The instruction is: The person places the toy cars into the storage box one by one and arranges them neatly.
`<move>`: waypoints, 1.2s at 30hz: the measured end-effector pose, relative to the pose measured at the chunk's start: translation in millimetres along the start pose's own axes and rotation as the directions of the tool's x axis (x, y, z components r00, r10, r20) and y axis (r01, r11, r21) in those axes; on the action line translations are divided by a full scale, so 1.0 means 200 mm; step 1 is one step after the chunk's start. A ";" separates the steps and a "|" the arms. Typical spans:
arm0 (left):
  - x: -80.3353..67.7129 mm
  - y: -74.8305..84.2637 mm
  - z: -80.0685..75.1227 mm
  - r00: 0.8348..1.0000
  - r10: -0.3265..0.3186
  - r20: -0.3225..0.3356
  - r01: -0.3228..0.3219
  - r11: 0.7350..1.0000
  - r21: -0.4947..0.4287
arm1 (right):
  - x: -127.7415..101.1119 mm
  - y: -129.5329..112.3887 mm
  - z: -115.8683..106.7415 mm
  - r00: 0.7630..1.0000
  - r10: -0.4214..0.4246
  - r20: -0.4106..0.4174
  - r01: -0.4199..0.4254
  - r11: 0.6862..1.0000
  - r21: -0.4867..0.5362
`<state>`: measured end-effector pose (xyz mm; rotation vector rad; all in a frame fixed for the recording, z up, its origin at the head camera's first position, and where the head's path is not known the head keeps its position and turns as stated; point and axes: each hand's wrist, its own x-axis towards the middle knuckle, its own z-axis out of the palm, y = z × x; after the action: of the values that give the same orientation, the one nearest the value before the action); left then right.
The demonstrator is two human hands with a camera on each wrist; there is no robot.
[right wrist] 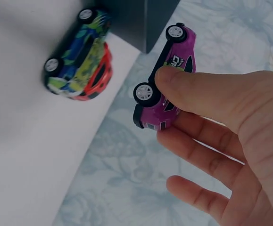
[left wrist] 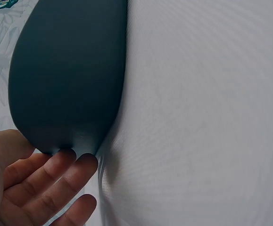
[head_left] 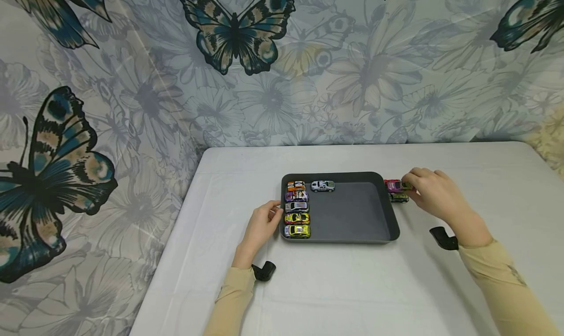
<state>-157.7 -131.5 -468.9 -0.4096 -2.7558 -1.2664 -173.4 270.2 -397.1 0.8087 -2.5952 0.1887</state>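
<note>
A dark grey tray (head_left: 352, 211) lies in the middle of the white table. Along its left wall stand several toy cars in a column (head_left: 297, 208), with a silver car (head_left: 322, 185) beside the top one. My right hand (head_left: 411, 185) is just off the tray's far right corner and pinches a magenta toy car (right wrist: 167, 80) between thumb and fingers, lifted off the table. Close by on the table sits a green, blue and red car (right wrist: 79, 56). My left hand (head_left: 275, 212) rests with straight fingers (left wrist: 65, 165) against the tray's outer left wall (left wrist: 65, 70).
The white table (head_left: 352, 287) stretches wide in front of and to the right of the tray. A cloth printed with butterflies and flowers (head_left: 238, 32) hangs behind it and down its left side. Black wrist mounts (head_left: 442, 238) sit on both sleeves.
</note>
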 end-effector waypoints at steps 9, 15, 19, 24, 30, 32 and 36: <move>0.00 0.00 0.00 1.000 -0.007 0.005 0.007 1.000 -0.016 | 0.08 -0.04 0.01 0.999 -0.024 0.046 0.025 1.000 -0.015; 0.00 0.00 0.00 1.000 -0.002 0.001 0.002 1.000 -0.007 | 0.14 -0.08 0.03 0.994 -0.028 0.106 0.028 1.000 0.001; 0.00 0.00 0.00 1.000 -0.001 -0.002 0.001 1.000 0.001 | 0.17 -0.11 0.04 0.990 -0.047 0.133 0.047 0.999 -0.001; 0.00 0.00 0.01 1.000 -0.008 -0.001 0.008 1.000 0.004 | 0.21 -0.14 0.07 0.985 -0.065 0.158 0.067 0.998 -0.004; 0.00 0.00 0.01 1.000 -0.009 -0.005 0.010 1.000 0.005 | 0.25 -0.18 0.11 0.982 -0.085 0.168 0.087 0.996 0.001; 0.00 -0.01 0.01 1.000 -0.006 -0.006 0.006 1.000 0.005 | 0.27 -0.20 0.12 0.982 -0.093 0.165 0.093 0.996 0.005; 0.00 -0.01 0.01 1.000 -0.006 -0.004 0.006 1.000 0.006 | 0.30 -0.25 0.15 0.980 -0.102 0.170 0.103 0.995 0.004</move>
<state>-158.8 -130.4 -470.8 -0.3985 -2.7588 -1.2588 -200.7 191.6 -397.5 0.9943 -2.7015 0.0857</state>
